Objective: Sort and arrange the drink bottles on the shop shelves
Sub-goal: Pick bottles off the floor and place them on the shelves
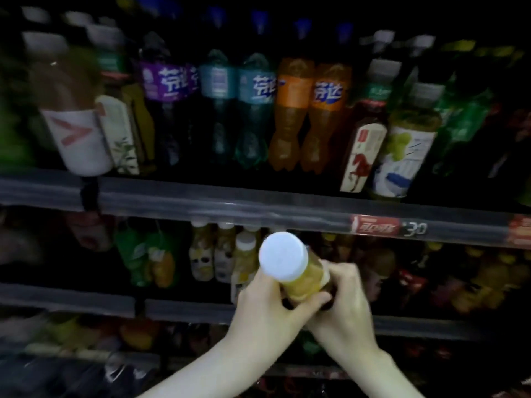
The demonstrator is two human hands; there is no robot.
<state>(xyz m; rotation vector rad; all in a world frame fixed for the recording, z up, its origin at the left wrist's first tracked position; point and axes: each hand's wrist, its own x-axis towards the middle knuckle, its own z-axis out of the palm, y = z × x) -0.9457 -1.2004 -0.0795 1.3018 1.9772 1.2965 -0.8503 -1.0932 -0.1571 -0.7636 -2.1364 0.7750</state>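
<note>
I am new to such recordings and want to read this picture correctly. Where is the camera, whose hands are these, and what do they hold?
No machine is here: a person works with bare hands. The single picture comes from a camera worn on the head, looking forward and down, so both arms enter from the bottom edge. The left hand and the right hand together grip one bottle of yellow drink, its white cap turned toward the camera. Behind them are dim shop shelves. On the upper shelf stand purple soda bottles, teal soda bottles and orange soda bottles in a row. Lower down stand more white-capped yellow bottles. A red price tag sits on the upper shelf's front edge. The picture is dark and blurred.
</note>
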